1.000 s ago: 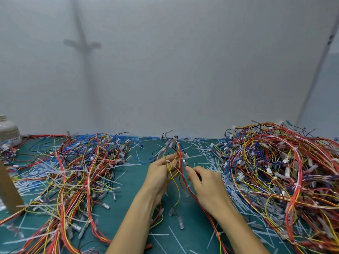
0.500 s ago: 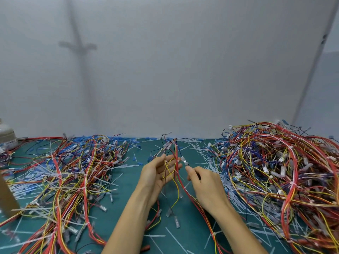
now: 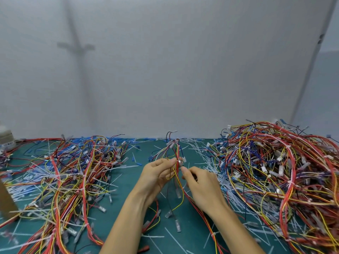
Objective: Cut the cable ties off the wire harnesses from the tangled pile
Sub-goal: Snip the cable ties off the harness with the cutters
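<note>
My left hand (image 3: pixel 157 175) pinches a thin wire harness (image 3: pixel 176 153) of red, yellow and black wires. The harness stands up between my hands, with white connectors at its top and loose ends trailing down onto the mat. My right hand (image 3: pixel 201 184) is curled round a small cutter (image 3: pixel 181 163). Only the cutter's metal tip shows, right against the wires beside my left fingertips. The big tangled pile (image 3: pixel 275 171) of harnesses lies to the right of my right hand.
A second spread of harnesses (image 3: pixel 73 171) covers the green mat (image 3: pixel 128 182) on the left. Cut white and blue ties (image 3: pixel 207 162) litter the mat. A pale container (image 3: pixel 5 138) and a brown cardboard piece (image 3: pixel 5 198) stand at the far left. A grey wall closes the back.
My left fingers have closed from a looser spread to a pinch on the harness. The cutter tip stays at the wires, and both hands hold nearly the same place.
</note>
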### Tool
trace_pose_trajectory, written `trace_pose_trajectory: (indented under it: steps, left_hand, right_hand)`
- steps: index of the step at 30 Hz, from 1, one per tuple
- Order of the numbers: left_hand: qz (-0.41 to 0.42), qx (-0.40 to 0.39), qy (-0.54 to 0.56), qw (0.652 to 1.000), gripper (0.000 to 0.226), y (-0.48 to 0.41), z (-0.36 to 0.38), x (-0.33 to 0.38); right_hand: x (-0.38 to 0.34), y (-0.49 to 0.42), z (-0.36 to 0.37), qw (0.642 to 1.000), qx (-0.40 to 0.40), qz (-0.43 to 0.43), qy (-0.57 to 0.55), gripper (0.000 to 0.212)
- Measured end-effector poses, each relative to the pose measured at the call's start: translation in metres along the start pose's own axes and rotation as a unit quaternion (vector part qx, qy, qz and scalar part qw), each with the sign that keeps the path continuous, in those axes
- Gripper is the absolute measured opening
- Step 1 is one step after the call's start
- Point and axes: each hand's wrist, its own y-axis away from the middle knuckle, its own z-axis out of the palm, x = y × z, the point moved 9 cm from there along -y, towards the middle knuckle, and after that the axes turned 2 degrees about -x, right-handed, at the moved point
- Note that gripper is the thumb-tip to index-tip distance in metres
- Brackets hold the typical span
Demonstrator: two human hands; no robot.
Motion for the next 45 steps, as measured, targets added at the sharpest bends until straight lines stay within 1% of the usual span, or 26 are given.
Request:
trace_pose_trajectory:
  steps: [4,7,10,12,15,17,21,25,28,32,45]
  left_hand:
    - [-0.016,0.018,-0.020,1.000,0.027,0.002,-0.005,-0.003]
    - [-0.027,0.033,-0.005,0.999,0.017,0.002,-0.008,-0.006]
    - [-0.043,0.047,0.009,0.998,0.015,0.003,-0.010,-0.008]
    - [-0.057,0.059,0.026,0.996,0.014,0.003,-0.012,-0.011]
    - [-0.060,0.072,0.070,0.993,0.013,0.001,-0.014,-0.014]
    - [-0.059,0.075,0.097,0.991,0.015,0.001,-0.013,-0.016]
    - [-0.056,0.074,0.129,0.987,0.015,0.002,-0.011,-0.017]
    - [-0.054,0.075,0.121,0.988,0.015,0.003,-0.011,-0.015]
    - [-0.055,0.062,0.109,0.991,0.015,0.004,-0.008,-0.014]
    - [-0.055,0.052,0.096,0.993,0.016,0.005,-0.004,-0.012]
    - [-0.049,0.041,0.055,0.996,0.017,0.005,-0.001,-0.012]
  right_hand:
    - [-0.001,0.001,-0.001,1.000,0.006,-0.001,-0.020,0.047]
    - [-0.004,0.002,-0.007,0.998,0.036,-0.001,-0.047,0.043]
    - [-0.006,0.004,-0.016,0.996,0.069,-0.001,-0.058,0.041]
    - [-0.012,0.004,-0.022,0.995,0.078,-0.024,-0.053,0.040]
    - [-0.024,0.004,-0.022,0.995,0.054,-0.076,-0.043,0.036]
    - [-0.030,0.006,-0.016,0.995,0.033,-0.094,-0.016,0.033]
    - [-0.021,0.005,-0.002,0.997,-0.015,-0.064,0.051,0.042]
    - [-0.018,0.003,0.001,0.997,-0.022,-0.058,0.048,0.044]
    - [-0.018,0.003,0.004,0.997,-0.024,-0.055,0.045,0.043]
    - [-0.013,0.002,0.003,0.999,-0.028,-0.039,0.019,0.042]
    - [-0.011,0.002,0.005,0.999,-0.025,-0.039,0.010,0.043]
